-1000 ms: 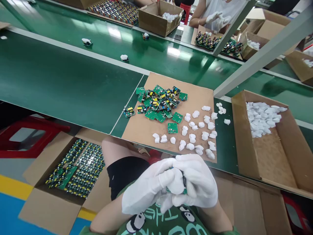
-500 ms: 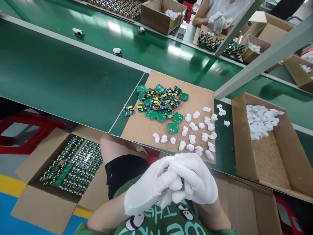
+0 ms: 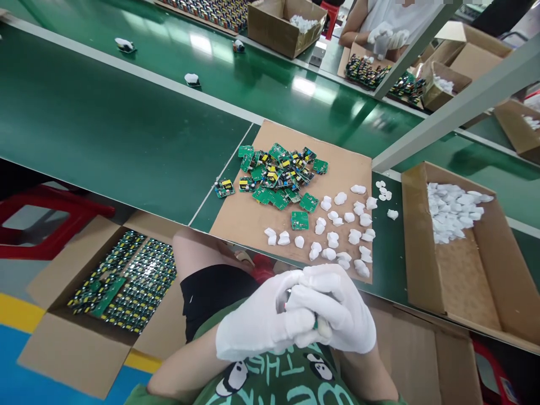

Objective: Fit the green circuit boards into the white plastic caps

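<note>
My left hand (image 3: pixel 265 318) and my right hand (image 3: pixel 337 309), both in white gloves, are closed together in front of my chest. Between them they grip a small circuit board (image 3: pixel 315 323); only a sliver of its green shows, and the fingers cover the rest. Just past my hands, several white pads (image 3: pixel 332 240) lie scattered over the right part of a cardboard sheet (image 3: pixel 244 222). Farther back on that sheet is a heap of circuit boards (image 3: pixel 274 177) with yellow and black parts. One single green board (image 3: pixel 300 220) lies face down in front of the heap.
An open carton (image 3: pixel 468 270) with white pads stands at the right. Low on the left, a box (image 3: pixel 71 351) holds rows of boards. Boards with white tops (image 3: pixel 192 80) sit on the green conveyor (image 3: pixel 160 59). A grey post (image 3: pixel 422 140) slants across. A co-worker's gloved hands (image 3: pixel 386 38) show opposite.
My left fingers have curled in closer around the board, and my right fingers have shifted slightly over it. The boards on the conveyor have moved left. The view has tilted a little.
</note>
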`<move>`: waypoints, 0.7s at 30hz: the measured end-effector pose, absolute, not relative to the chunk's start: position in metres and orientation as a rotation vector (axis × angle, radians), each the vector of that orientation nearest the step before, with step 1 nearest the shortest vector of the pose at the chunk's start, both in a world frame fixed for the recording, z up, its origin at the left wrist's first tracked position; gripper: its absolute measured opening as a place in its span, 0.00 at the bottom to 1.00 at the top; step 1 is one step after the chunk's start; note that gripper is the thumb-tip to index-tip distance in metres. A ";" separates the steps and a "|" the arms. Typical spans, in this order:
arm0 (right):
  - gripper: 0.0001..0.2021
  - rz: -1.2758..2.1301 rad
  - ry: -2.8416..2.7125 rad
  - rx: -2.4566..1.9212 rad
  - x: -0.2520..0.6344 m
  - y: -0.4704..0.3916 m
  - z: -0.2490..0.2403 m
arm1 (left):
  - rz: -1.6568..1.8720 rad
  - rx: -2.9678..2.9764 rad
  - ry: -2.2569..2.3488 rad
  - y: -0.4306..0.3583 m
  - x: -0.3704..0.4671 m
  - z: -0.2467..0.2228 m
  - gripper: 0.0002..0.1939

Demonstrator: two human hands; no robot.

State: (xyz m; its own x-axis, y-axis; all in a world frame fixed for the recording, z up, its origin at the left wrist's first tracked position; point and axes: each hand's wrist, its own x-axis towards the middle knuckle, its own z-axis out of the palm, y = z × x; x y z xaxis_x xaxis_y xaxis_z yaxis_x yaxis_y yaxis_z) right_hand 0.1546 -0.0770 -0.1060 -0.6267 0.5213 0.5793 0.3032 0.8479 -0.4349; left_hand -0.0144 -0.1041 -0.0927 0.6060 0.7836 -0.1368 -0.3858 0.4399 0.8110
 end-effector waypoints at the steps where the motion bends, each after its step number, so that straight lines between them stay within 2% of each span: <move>1: 0.16 0.363 -2.279 -0.582 0.154 -0.077 -0.106 | 0.778 0.840 0.557 -0.105 -0.015 -0.094 0.13; 5: 0.15 0.391 -2.236 -0.582 0.153 -0.079 -0.109 | 0.835 0.903 0.671 -0.108 -0.016 -0.094 0.08; 11: 0.18 0.309 -2.114 -0.614 0.148 -0.085 -0.107 | 0.822 0.818 0.480 -0.108 -0.017 -0.091 0.23; 15: 0.17 0.285 -2.139 -0.586 0.147 -0.086 -0.106 | 0.785 0.823 0.537 -0.109 -0.018 -0.096 0.27; 21: 0.28 0.422 -2.185 -0.515 0.155 -0.083 -0.111 | 0.802 0.737 0.578 -0.113 -0.017 -0.106 0.29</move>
